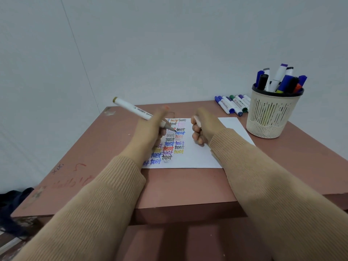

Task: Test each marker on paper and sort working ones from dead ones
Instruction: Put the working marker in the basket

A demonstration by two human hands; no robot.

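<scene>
Gripping the marker [135, 111] low on its barrel, our left hand [150, 132] curls its fingers round it like a pen. The tip is down among the coloured "test" words on the paper [197, 157], and the olive-ended tail slants up and away to the left. Whether the tip touches the sheet we cannot tell. Our right hand [201, 129] is balled round a small pale piece that we take for the cap [197, 121], and it rests on the paper just beside the writing. We judge the marker light, stiff and smooth, apt to roll if laid down. It is best held near the tip for writing and at mid-barrel for carrying, with little pressure so the nib is spared. The paper is thin and would slide, so the resting right hand helps pin it. Behind the sheet a row [231, 104] of capped markers lies on the worktop [178, 183], touching side by side. Just beside them, at the right, a slotted cup [271, 117] stands upright, full of more markers.
</scene>
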